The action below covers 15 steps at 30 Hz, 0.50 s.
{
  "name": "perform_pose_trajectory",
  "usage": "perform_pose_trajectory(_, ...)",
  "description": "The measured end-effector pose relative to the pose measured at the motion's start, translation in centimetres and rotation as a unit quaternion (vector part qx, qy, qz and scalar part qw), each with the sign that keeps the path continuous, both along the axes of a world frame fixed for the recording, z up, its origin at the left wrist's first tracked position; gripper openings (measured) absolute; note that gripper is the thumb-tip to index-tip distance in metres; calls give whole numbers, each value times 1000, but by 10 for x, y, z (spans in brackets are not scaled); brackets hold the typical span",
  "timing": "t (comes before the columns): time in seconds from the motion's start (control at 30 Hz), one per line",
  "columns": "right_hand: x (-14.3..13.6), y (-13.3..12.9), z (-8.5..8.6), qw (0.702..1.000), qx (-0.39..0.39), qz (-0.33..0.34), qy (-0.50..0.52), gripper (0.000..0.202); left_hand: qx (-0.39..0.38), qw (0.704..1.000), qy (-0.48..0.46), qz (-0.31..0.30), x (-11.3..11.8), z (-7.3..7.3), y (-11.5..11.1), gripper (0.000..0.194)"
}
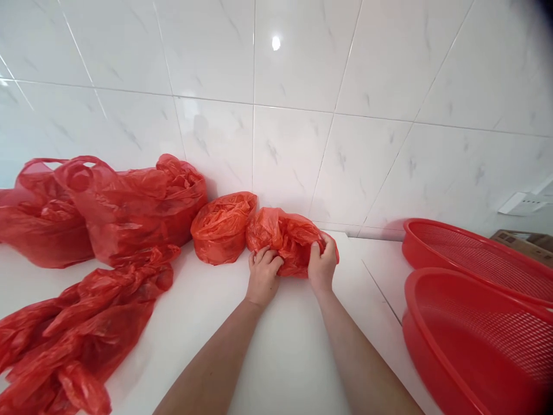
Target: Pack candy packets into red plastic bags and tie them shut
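A crumpled red plastic bag (294,233) lies on the white table (285,346) close to the tiled wall, between both hands. My left hand (264,275) presses on its front left side, fingers bent into the plastic. At its right end my right hand (323,264) grips the edge, thumb on the near side and fingers over the top. Touching or nearly touching it on the left sits a round red bundle (222,230), wrapped in the same thin plastic. What the bag under my hands contains is hidden.
Large red bags with handles (142,207) stand against the wall at left. A loose heap of red plastic (99,323) lies before them. Two red mesh baskets (458,340) fill the right side, with cardboard (522,245) behind and a socket plate (522,203) on the wall.
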State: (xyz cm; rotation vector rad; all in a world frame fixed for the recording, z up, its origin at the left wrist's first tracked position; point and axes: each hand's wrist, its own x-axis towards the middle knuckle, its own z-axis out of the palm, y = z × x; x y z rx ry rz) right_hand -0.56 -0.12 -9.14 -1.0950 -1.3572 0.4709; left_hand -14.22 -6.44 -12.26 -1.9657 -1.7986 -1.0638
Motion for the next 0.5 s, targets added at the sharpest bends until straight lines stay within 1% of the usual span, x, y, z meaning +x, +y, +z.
perform_pose_trajectory(0.1,-13,-4,15,998,38,12,-53,63,6,1000,-9,-11,-1,-1,2,40)
perform_pose_trajectory(0.17,-22,-5,19,992,47,38,-113,81,8,1000,-12,-19,-1,-1,2,41)
perform_pose_trajectory(0.2,-24,-5,18,987,49,49,-145,86,8,1000,-15,-20,-2,-1,3,43)
perform_pose_trajectory(0.23,-26,-3,17,982,46,56,-173,86,7,1000,-18,-21,-2,-1,3,44)
perform_pose_trajectory(0.27,-26,0,14,979,35,61,-192,81,4,1000,-22,-22,-2,-1,4,45)
perform_pose_trajectory(0.3,-25,3,11,978,14,65,-197,70,3,999,-25,-22,-2,-2,4,44)
perform_pose_trajectory(0.33,-22,7,7,981,-15,71,-179,57,3,999,-30,-22,-3,-2,5,43)
perform_pose_trajectory(0.4,-15,16,-1,990,-74,79,-94,34,8,999,-41,-17,-3,-3,6,40)
perform_pose_trajectory(0.43,-11,21,-4,992,-96,76,-44,28,11,999,-48,-14,-3,-3,7,40)
perform_pose_trajectory(0.5,-3,28,-11,992,-113,53,32,28,14,998,-60,-8,-3,-4,8,40)
